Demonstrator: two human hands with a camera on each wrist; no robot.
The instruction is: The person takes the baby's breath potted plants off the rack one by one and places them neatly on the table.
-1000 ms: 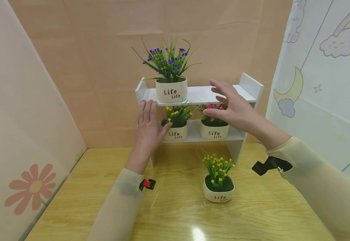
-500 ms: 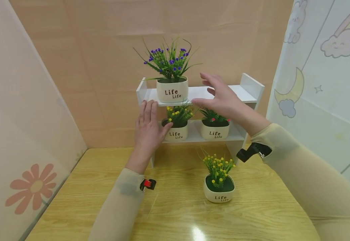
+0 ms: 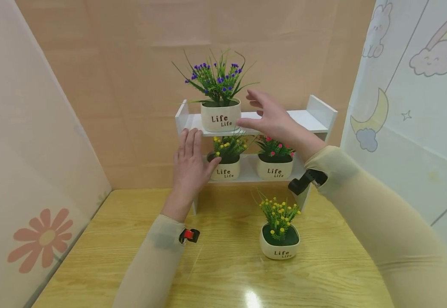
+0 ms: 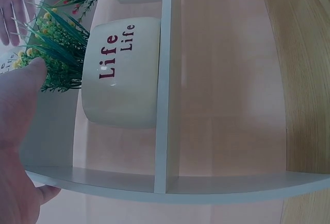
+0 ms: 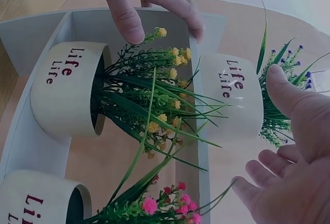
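Observation:
A white pot of purple flowers (image 3: 220, 117) stands at the left of the top shelf. My right hand (image 3: 271, 117) is just right of it, thumb and fingers spread apart; the right wrist view shows the same hand (image 5: 299, 157) beside the pot (image 5: 234, 98). My left hand (image 3: 190, 164) rests at the left end of the white shelf unit (image 3: 304, 117), its fingers straight on the top board's edge and its thumb held out. Behind that thumb, on the lower shelf, is a yellow-flowered pot (image 3: 226, 171); a pink-flowered pot (image 3: 274, 169) stands to its right.
Another pot with yellow flowers (image 3: 280, 246) stands on the wooden table (image 3: 223, 273), in front of the shelf unit. A peach cloth (image 3: 131, 85) hangs behind. Patterned white panels (image 3: 412, 128) rise at both sides.
My right hand has moved left along the top shelf, to the side of the purple-flowered pot, uncovering the pink flowers below. My left hand has stayed in place.

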